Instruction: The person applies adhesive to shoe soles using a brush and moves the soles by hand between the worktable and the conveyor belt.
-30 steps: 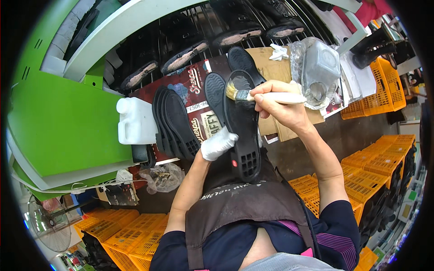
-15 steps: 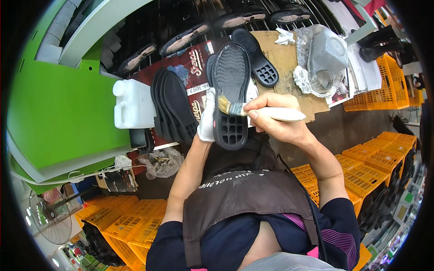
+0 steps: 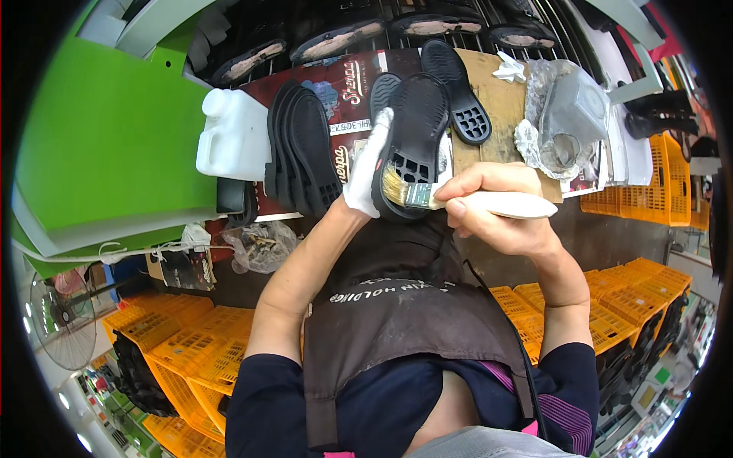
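My left hand (image 3: 369,174), in a white glove, grips a black shoe sole (image 3: 418,114) along its left edge and holds it up over the table's near side. My bare right hand (image 3: 500,206) is closed round the pale handle of a paintbrush (image 3: 420,195). The brush's bristles touch the sole's heel end, beside the square hollows. Behind the held sole, part of another sole (image 3: 384,90) shows. A further black sole (image 3: 456,91) lies to the right on brown cardboard (image 3: 500,103). Several nested soles (image 3: 301,145) stand to the left, next to a white plastic jug (image 3: 235,137).
A clear plastic container (image 3: 578,107) in crinkled wrap and a crumpled white tissue (image 3: 510,69) are at the right. Black shoes (image 3: 340,42) line a rack at the back. A green panel (image 3: 114,145) borders the left. Orange crates (image 3: 618,301) stand on both sides behind me.
The bristles have moved from the sole's middle down to its heel end. The held sole has shifted slightly right and up in view, along with the surroundings, and tilted.
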A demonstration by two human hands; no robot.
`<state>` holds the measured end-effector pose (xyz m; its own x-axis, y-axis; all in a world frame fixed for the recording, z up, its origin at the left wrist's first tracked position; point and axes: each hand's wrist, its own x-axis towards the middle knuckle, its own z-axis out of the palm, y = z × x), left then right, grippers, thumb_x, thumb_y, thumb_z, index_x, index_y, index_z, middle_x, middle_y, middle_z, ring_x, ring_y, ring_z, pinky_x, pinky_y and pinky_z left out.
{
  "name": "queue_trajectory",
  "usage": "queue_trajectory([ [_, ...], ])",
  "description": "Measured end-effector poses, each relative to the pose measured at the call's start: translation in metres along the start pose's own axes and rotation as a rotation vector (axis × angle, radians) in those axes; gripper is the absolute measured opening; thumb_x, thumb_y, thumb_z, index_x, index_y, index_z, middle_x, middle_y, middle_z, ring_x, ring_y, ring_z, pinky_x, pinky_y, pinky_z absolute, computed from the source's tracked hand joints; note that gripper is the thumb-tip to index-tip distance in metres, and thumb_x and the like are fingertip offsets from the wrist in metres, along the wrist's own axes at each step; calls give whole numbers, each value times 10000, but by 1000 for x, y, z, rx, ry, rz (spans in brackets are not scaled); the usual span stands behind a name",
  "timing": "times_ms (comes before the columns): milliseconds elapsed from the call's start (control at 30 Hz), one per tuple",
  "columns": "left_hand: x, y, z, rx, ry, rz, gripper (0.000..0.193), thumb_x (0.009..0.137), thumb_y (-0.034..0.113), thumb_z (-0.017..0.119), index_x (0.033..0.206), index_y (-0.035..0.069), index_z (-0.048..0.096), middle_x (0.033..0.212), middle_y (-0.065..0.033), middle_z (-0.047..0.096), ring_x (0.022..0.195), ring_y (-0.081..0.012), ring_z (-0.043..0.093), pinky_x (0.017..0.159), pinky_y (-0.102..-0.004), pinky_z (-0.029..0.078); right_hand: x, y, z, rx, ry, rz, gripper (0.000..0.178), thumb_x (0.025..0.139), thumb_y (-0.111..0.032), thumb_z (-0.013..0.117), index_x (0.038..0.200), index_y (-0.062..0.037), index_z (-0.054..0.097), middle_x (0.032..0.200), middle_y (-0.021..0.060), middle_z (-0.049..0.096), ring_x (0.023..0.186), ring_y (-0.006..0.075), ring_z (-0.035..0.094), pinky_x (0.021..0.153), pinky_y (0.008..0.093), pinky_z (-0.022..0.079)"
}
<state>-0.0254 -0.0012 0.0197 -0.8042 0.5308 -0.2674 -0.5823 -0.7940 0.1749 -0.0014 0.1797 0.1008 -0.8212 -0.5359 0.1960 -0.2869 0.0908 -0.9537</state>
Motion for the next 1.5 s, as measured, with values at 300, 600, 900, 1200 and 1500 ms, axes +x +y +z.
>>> queue_trajectory([
  [300, -3, 1, -5, -224, -210, -306, 385, 1005, 297, 391, 1211, 3, 533, 1146, -166, 614, 1002, -257, 631, 902, -381, 527, 25, -4, -29, 81, -350, -1, 126, 814, -47, 644, 889, 52, 664, 719, 86, 667, 615, 134, 647, 549, 251, 512],
  [600, 1, -1, -32, 38, -220, -381, 291, 984, 99, 365, 1170, -34, 545, 1095, -154, 630, 954, -225, 648, 862, -344, 548, 57, 19, -43, 54, -639, -405, 13, 777, 55, 632, 777, 45, 622, 822, 161, 667, 694, 282, 662, 595, 345, 539],
  [900, 16, 6, -45, 632, -459, -295, 242, 945, 28, 455, 1156, -34, 554, 1075, -141, 638, 927, -182, 659, 826, -279, 561, 83, 7, -57, 37, -905, 28, 134, 823, 5, 615, 932, 23, 691, 850, 136, 674, 773, 249, 619, 717, 327, 476],
  [1200, 13, 11, -28, 406, -245, -384, 379, 999, 201, 336, 1294, 4, 470, 1164, -151, 601, 955, -221, 622, 768, -280, 543, 59, 11, -88, -128, -804, -18, 159, 833, -31, 629, 977, -7, 689, 861, 124, 667, 791, 251, 622, 713, 336, 483],
  [1500, -7, 33, 5, -29, 80, -315, 400, 937, 396, 488, 1144, 71, 592, 985, -197, 654, 662, -422, 630, 418, -458, 539, 30, -13, -121, -506, -492, -95, 202, 770, -2, 658, 951, -82, 702, 770, 82, 613, 720, 247, 608, 620, 333, 477],
])
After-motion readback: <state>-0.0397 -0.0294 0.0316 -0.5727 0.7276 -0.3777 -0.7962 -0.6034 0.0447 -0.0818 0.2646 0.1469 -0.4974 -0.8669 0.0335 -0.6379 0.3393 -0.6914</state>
